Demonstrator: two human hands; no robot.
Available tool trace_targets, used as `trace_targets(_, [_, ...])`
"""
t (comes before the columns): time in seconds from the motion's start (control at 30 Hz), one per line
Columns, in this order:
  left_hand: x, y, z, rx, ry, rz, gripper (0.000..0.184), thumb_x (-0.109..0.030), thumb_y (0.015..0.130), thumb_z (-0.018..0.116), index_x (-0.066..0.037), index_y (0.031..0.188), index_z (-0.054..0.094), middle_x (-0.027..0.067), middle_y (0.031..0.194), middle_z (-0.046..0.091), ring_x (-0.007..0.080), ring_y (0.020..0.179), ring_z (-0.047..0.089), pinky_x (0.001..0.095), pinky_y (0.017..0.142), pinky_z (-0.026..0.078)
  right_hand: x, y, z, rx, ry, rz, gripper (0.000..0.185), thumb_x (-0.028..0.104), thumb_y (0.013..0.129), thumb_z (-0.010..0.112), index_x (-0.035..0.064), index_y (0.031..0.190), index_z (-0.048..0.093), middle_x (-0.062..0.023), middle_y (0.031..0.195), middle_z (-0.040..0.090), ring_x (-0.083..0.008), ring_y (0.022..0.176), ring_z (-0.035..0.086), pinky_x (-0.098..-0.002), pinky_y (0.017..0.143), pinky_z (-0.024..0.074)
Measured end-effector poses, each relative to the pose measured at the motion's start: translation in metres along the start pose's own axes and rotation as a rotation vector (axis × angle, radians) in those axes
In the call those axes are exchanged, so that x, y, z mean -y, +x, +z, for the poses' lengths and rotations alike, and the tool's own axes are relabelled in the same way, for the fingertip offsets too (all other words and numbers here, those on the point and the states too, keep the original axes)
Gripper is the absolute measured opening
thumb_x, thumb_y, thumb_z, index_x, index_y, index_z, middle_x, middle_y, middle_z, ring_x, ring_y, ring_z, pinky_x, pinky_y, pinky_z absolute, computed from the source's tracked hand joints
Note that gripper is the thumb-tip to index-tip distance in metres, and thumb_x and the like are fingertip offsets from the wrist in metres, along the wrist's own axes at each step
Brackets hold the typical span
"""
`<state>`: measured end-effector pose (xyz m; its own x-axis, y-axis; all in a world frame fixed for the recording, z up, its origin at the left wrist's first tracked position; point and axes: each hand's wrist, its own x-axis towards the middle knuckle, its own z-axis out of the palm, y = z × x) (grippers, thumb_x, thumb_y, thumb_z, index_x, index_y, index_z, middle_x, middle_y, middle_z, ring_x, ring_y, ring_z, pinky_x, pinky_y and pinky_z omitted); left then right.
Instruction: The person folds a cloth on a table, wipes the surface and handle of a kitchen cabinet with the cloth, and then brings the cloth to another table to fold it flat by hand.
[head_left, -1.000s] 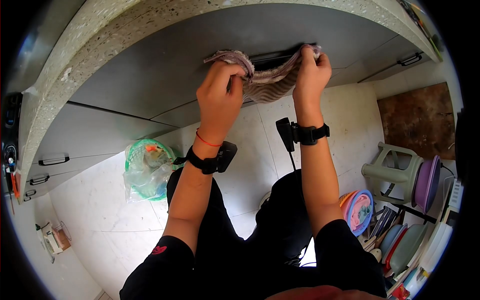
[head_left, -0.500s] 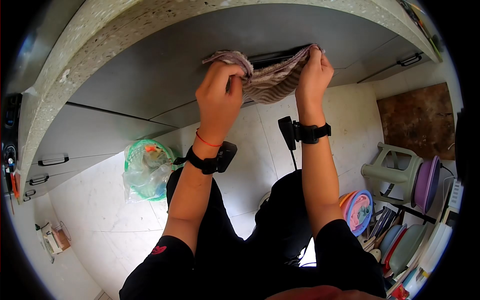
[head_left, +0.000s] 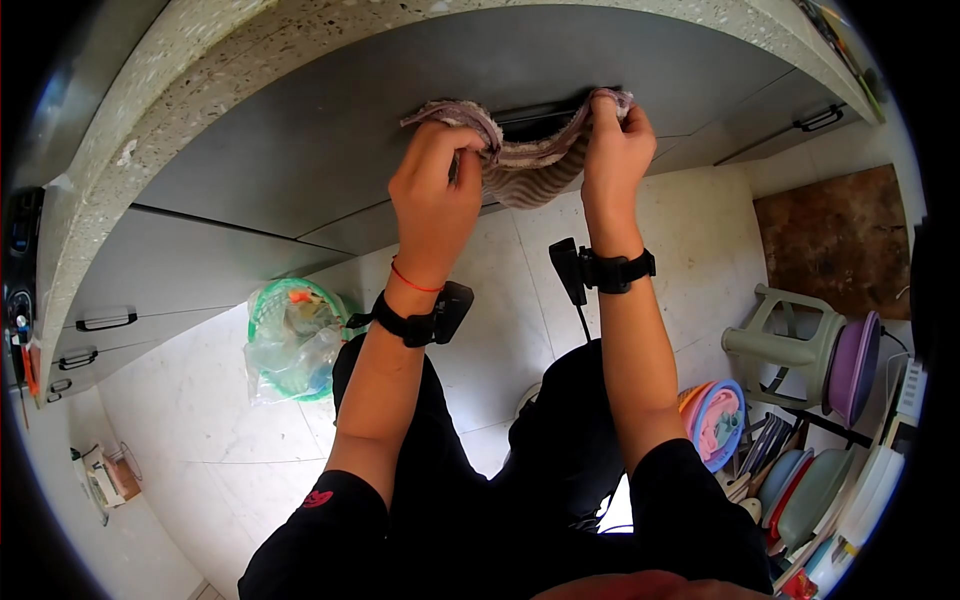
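A striped brown-and-mauve towel (head_left: 535, 182) hangs in a sagging curve against the grey cabinet front (head_left: 370, 105). My left hand (head_left: 437, 185) pinches its left part, with a folded flap rising above the fingers. At the other end, my right hand (head_left: 617, 150) grips the upper right corner between thumb and fingers. Behind the towel, a dark handle (head_left: 540, 113) shows in the gap between my hands; part of it is covered by the cloth. Both wrists carry black strapped devices.
Overhead curves a speckled countertop edge (head_left: 215, 55). A green basket (head_left: 292, 340) lined with a plastic bag stands on the floor at left. To the right are a blue bucket (head_left: 737, 440), a grey-green stool (head_left: 785, 340), a purple basin (head_left: 853, 370) and a brown board (head_left: 835, 240).
My right hand has shifted slightly left with its end of the towel, so the cloth between my hands sags more loosely. My left hand has hardly moved.
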<state>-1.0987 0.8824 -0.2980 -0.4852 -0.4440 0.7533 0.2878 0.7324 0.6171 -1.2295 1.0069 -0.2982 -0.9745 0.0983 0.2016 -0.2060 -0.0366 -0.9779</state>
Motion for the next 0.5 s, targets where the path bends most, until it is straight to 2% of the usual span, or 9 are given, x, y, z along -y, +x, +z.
trace_targets(0.1, [0.0,0.0,0.001,-0.009,0.004,0.003,0.016,0.012,0.081,0.066,-0.002,0.09,0.063,0.009,0.087,0.066,0.0241,0.078,0.065,0.0297,0.073,0.052,0.002,-0.001,-0.001,0.034,0.051,-0.014,0.031,0.022,0.095,0.063,-0.0019,0.076,0.06,0.0024,0.066,0.053,-0.0081,0.063,0.043,-0.0286,0.059,0.0386])
trace_targets(0.2, [-0.001,0.0,0.002,-0.007,0.006,0.003,0.016,0.012,0.081,0.065,-0.002,0.09,0.063,0.009,0.087,0.066,0.0241,0.078,0.065,0.0296,0.073,0.052,0.003,-0.002,-0.002,0.043,0.105,0.068,0.04,0.025,0.098,0.059,0.0017,0.067,0.049,0.005,0.063,0.044,-0.0073,0.062,0.036,-0.0297,0.055,0.0308])
trace_targets(0.3, [-0.001,0.0,0.002,-0.007,0.007,0.006,0.016,0.012,0.081,0.065,-0.002,0.09,0.063,0.0091,0.087,0.066,0.024,0.078,0.066,0.0295,0.073,0.052,-0.004,-0.001,-0.002,0.069,0.218,0.193,0.036,0.029,0.103,0.056,0.0024,0.078,0.058,0.0026,0.077,0.056,-0.0081,0.07,0.048,-0.0266,0.066,0.0422])
trace_targets(0.5, [-0.002,0.0,0.001,0.003,0.009,-0.003,0.017,0.012,0.081,0.065,-0.002,0.09,0.063,0.0091,0.087,0.066,0.0238,0.078,0.066,0.0296,0.074,0.052,-0.009,-0.002,0.0,0.066,0.278,0.2,0.038,0.03,0.103,0.056,0.004,0.075,0.056,0.0021,0.076,0.056,-0.0086,0.071,0.049,-0.0269,0.067,0.0425])
